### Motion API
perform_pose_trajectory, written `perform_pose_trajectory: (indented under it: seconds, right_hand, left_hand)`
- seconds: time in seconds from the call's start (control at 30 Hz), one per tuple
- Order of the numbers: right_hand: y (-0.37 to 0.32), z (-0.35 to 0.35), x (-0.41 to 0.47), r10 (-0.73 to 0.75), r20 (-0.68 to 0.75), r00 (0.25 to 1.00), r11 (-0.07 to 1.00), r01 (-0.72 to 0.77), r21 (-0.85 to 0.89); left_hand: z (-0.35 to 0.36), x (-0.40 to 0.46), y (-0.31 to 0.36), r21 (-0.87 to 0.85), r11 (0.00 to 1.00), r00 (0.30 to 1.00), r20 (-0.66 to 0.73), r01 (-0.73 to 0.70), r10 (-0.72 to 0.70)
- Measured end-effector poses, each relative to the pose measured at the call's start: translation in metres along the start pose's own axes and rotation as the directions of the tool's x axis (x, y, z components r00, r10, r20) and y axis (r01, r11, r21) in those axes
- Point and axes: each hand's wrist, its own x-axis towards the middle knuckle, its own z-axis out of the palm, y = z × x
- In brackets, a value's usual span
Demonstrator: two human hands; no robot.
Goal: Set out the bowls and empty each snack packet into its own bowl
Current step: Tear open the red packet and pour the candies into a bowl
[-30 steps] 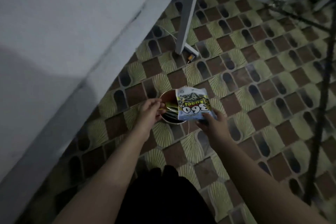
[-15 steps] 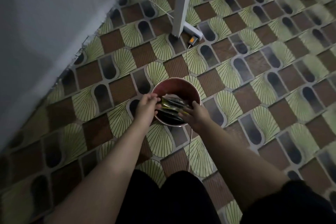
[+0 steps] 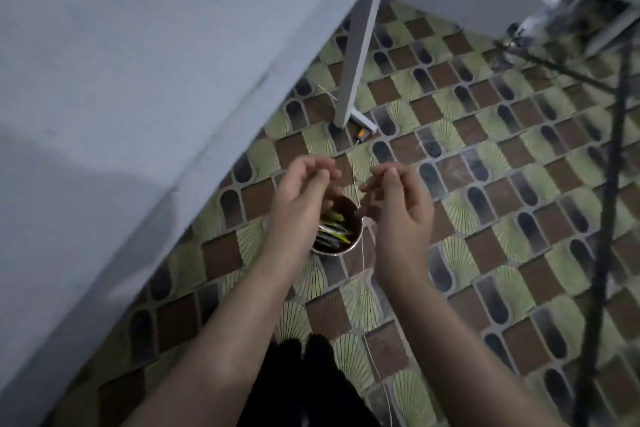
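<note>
On the patterned floor a round metal bowl (image 3: pixel 347 247) holds several snack packets (image 3: pixel 333 229) with yellow and dark wrappers. My left hand (image 3: pixel 298 198) hovers over the bowl's left side and hides part of it. My right hand (image 3: pixel 399 209) hangs just to the bowl's right. Both hands are raised above the bowl with fingers loosely curled, and I see nothing held in either. The view is dim and slightly blurred.
A pale wall (image 3: pixel 138 80) runs along the left. A white table leg (image 3: pixel 357 55) meets the floor beside a power strip with an orange light (image 3: pixel 362 133). A thin cord (image 3: pixel 363 262) crosses the floor past the bowl. A dark pole (image 3: pixel 610 184) stands right.
The white snack packet my right hand held a second ago went down into the bowl. Both hands have since let go and lifted up above the bowl.
</note>
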Motion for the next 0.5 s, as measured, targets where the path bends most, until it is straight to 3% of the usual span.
perform_pose_trajectory:
  seconds: [0.1, 0.2, 0.37, 0.5]
  right_hand:
    - [-0.070, 0.021, -0.032, -0.179, 0.116, 0.977, 0.983, 0.172, 0.067]
    - [-0.120, 0.057, -0.062, -0.323, 0.238, 0.916, 0.945, 0.298, 0.134]
    - [-0.164, 0.133, -0.107, -0.401, 0.505, 0.764, 0.916, 0.335, 0.222]
    - [-0.176, 0.204, -0.147, -0.399, 0.673, 0.622, 0.915, 0.320, 0.247]
  left_hand:
    - [-0.017, -0.041, 0.080, 0.043, 0.966, 0.963, -0.081, -0.254, 0.257]
    - [-0.050, -0.074, 0.143, 0.092, 0.902, 0.886, -0.173, -0.421, 0.431]
    - [-0.132, -0.114, 0.199, 0.189, 0.842, 0.751, -0.385, -0.505, 0.537]
    - [-0.210, -0.147, 0.214, 0.242, 0.820, 0.603, -0.577, -0.518, 0.551]
